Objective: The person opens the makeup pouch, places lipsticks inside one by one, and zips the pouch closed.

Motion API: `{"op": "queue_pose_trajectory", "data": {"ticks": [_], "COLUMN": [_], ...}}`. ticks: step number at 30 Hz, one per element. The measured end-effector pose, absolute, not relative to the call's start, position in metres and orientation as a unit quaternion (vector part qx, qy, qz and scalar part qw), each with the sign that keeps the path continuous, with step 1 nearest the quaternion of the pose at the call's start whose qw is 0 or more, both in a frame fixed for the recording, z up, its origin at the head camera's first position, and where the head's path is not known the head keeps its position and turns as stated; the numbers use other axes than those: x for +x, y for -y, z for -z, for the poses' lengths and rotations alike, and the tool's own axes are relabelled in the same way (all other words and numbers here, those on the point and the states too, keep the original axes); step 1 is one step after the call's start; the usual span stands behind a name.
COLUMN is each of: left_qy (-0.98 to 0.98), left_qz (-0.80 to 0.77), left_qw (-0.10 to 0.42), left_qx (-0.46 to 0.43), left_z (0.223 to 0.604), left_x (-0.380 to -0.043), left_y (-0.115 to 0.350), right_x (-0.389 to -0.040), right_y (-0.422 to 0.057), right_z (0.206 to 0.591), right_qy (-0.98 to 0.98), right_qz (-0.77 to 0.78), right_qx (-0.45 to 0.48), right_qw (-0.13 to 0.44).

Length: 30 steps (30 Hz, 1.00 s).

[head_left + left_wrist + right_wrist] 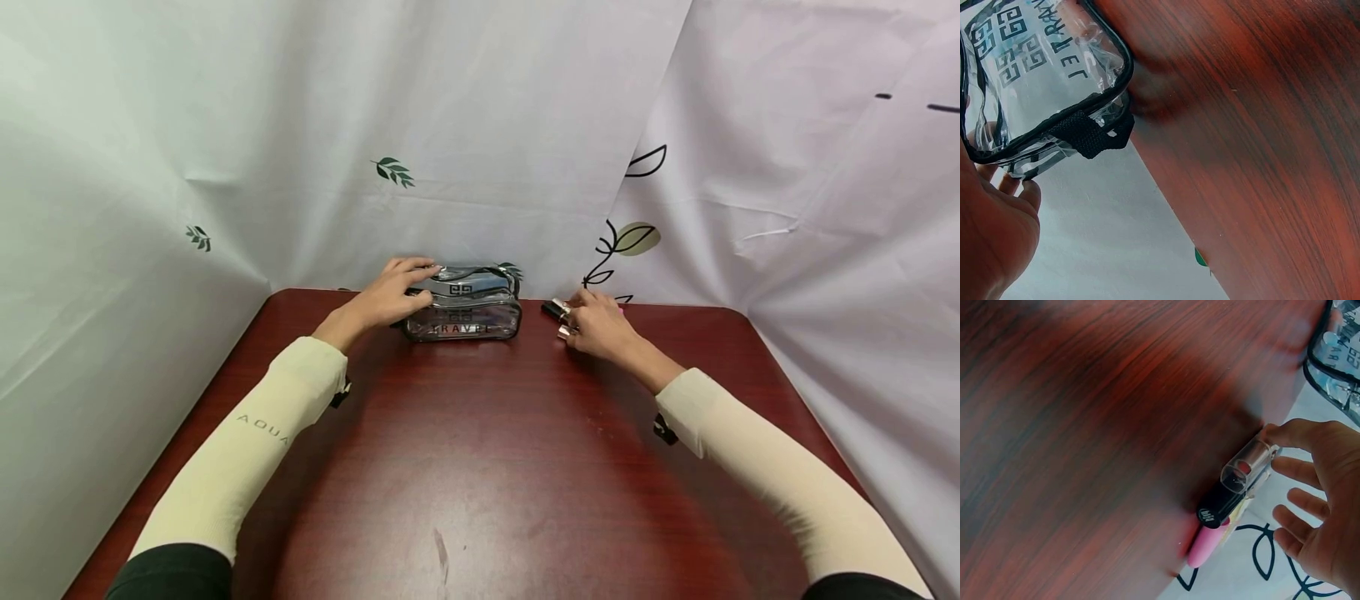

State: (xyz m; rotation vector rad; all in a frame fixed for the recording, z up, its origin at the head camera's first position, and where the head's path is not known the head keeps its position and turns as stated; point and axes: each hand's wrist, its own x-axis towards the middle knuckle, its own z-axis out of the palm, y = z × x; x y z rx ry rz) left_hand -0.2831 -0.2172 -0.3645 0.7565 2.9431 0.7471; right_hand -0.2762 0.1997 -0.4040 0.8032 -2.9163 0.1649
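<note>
White fabric sheeting (480,108) with printed leaves enclosed a reddish-brown wood-grain tabletop (487,450) on its far and lateral sides. Near the far edge, left of centre in the head view, stood a transparent plastic zip bag with black piping (461,327), lettered TRAVEL. The left hand (385,298) held the bag's left end, thumb at the front and fingers toward the back; the left-wrist view partly concealed these fingers behind the plastic. Reflections made the bluish patch inside hard to identify.

Along the far edge, right of the bag, lay a small black cylindrical tube with a clear cap (1219,505) and a rounded pink tube (1204,549), the latter partly covered by the former. The right hand (600,325) masked most of this group from above. Its thumb and forefinger were set narrowly at the capped end, the other fingers loosely bent; whether they pinched the cap could not be told. The right-wrist view cut off the bag at its upper corner.

A strip of wood separated bag from tubes. Behind both, the sheeting left little room; toward the wearer, a broad stretch of tabletop extended between two pale sleeves (258,425), both cropped below.
</note>
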Motion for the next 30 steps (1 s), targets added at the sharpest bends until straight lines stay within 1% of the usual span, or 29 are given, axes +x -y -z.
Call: {"op": "queue_pose_trajectory", "data": {"ticks": [7, 8, 13, 14, 15, 20, 21, 30], "left_qy": [-0.942, -0.942, -0.941, -0.941, -0.941, -0.941, -0.941, -0.940], "left_qz": [-0.237, -0.236, -0.237, -0.237, -0.238, -0.240, -0.240, -0.241], "left_qw": [0.010, 0.011, 0.012, 0.012, 0.011, 0.009, 0.008, 0.004], "left_qx": [0.239, 0.240, 0.239, 0.239, 0.239, 0.239, 0.240, 0.241], "left_z": [0.363, 0.363, 0.363, 0.363, 0.363, 0.363, 0.363, 0.363], "left_x": [-0.283, -0.283, -0.282, -0.282, -0.282, -0.282, -0.282, -0.282], "left_y": [0.217, 0.217, 0.218, 0.218, 0.217, 0.217, 0.217, 0.217], "right_x": [-0.278, -0.290, -0.290, -0.301, -0.289, -0.290, -0.279, -0.280], "right_y": [-0.204, -0.212, -0.210, -0.216, -0.209, -0.208, -0.202, -0.201], "right_z": [0.406, 0.419, 0.420, 0.433, 0.421, 0.425, 0.413, 0.415], "right_qy": [0.962, 0.959, 0.955, 0.951, 0.953, 0.949, 0.953, 0.953], "right_qz": [-0.068, -0.075, -0.071, -0.074, -0.068, -0.066, -0.060, -0.061], "right_qx": [0.259, 0.269, 0.281, 0.293, 0.286, 0.295, 0.285, 0.285], "right_qw": [0.047, 0.050, 0.057, 0.068, 0.069, 0.090, 0.083, 0.082]}}
